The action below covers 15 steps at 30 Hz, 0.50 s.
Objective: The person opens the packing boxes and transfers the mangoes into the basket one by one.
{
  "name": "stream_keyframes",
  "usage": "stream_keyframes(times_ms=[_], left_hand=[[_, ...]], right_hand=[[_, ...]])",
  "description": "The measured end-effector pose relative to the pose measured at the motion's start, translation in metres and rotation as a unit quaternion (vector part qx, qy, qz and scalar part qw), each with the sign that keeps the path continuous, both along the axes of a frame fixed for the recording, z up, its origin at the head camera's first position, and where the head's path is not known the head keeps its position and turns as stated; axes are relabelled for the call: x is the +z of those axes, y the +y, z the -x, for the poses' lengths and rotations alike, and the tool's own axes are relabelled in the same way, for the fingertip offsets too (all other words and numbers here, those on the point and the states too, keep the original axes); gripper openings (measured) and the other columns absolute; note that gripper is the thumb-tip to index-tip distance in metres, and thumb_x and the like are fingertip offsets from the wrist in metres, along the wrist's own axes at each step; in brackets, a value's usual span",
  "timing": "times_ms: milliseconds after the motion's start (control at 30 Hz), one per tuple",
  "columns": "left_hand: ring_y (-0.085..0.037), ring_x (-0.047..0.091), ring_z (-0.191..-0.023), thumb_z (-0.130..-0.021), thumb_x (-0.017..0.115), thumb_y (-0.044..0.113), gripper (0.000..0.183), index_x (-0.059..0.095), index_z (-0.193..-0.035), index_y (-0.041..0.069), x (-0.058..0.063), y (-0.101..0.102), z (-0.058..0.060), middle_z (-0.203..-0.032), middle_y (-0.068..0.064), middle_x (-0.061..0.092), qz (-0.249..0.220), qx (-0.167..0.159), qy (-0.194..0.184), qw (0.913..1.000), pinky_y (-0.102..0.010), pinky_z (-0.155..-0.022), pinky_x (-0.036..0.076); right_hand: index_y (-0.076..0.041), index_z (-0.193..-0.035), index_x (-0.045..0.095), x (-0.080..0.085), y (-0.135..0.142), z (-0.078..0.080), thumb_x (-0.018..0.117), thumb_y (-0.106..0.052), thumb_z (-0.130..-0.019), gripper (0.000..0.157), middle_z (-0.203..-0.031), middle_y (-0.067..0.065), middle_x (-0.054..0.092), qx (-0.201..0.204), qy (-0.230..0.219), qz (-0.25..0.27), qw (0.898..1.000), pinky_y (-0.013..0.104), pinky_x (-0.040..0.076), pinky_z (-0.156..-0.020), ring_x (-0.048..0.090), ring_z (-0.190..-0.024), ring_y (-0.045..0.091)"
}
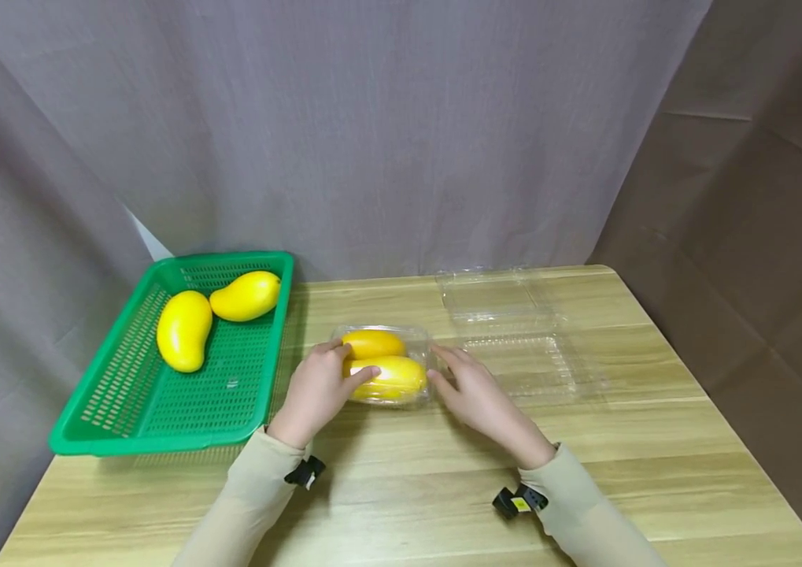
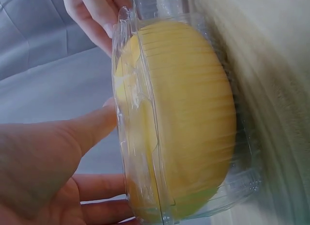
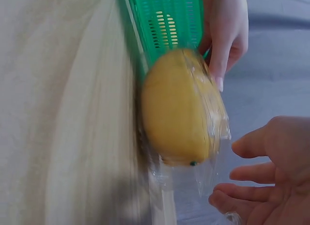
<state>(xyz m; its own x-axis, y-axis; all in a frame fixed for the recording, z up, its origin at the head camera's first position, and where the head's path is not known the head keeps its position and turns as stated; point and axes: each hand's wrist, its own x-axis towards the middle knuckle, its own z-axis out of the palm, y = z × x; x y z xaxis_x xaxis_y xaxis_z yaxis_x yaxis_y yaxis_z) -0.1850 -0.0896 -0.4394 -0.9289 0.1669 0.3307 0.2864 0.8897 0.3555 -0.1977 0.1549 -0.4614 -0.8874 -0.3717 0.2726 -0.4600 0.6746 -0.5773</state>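
Observation:
Two yellow mangoes [image 1: 392, 376] lie side by side inside a clear plastic clamshell box [image 1: 385, 398], its lid down over them. My left hand [image 1: 317, 387] rests on the box's left side, thumb laid across the lid and fingers stretched along its left end. In the left wrist view, the thumb and straight fingers touch the lid above one mango [image 2: 189, 118]. My right hand [image 1: 474, 398] is at the box's right end, fingers spread and holding nothing. The right wrist view shows its fingertips just off the lid edge.
A green plastic basket [image 1: 275, 370] with two more mangoes [image 1: 185, 331] stands at the left. Right of the filled box lies another clear clamshell [image 1: 524, 366], its lid folded back toward the curtain [image 1: 386, 142]. Both stand on a wooden table [image 1: 401, 504].

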Motion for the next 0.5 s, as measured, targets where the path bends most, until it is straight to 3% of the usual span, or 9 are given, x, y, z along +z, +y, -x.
stream_keyframes(times_ms=[133, 300, 500], left_hand=[[-0.029, 0.058, -0.080, -0.081, 0.068, 0.048, 0.051, 0.069, -0.089, -0.003, 0.001, 0.002, 0.007, -0.094, -0.017, 0.065, -0.003, 0.000, 0.019, 0.9998, -0.041, -0.062, 0.049], [-0.031, 0.059, -0.082, -0.080, 0.068, 0.049, 0.053, 0.069, -0.091, -0.003, 0.000, 0.004, 0.013, -0.097, -0.019, 0.065, -0.002, 0.012, 0.023, 0.9997, -0.043, -0.067, 0.049], [-0.025, 0.052, -0.068, -0.079, 0.068, 0.051, 0.049, 0.067, -0.081, 0.002, -0.002, 0.007, 0.018, -0.075, -0.008, 0.057, 0.012, 0.027, 0.033, 0.9990, -0.036, -0.051, 0.042]], right_hand=[[-0.006, -0.137, 0.045, 0.000, 0.001, -0.005, 0.055, -0.027, -0.094, 0.049, -0.133, 0.012, 0.049, -0.007, 0.004, 0.016, 1.000, 0.041, 0.044, -0.091, 0.052, -0.113, 0.028], [-0.005, -0.134, 0.048, -0.001, 0.000, -0.009, 0.056, -0.025, -0.094, 0.045, -0.121, 0.013, 0.056, -0.025, 0.011, 0.035, 0.999, 0.034, 0.051, -0.081, 0.060, -0.101, 0.025], [0.000, -0.128, 0.051, -0.004, -0.001, -0.011, 0.057, -0.023, -0.093, 0.043, -0.111, 0.015, 0.060, -0.042, 0.030, 0.011, 0.999, 0.036, 0.052, -0.077, 0.061, -0.094, 0.026]])
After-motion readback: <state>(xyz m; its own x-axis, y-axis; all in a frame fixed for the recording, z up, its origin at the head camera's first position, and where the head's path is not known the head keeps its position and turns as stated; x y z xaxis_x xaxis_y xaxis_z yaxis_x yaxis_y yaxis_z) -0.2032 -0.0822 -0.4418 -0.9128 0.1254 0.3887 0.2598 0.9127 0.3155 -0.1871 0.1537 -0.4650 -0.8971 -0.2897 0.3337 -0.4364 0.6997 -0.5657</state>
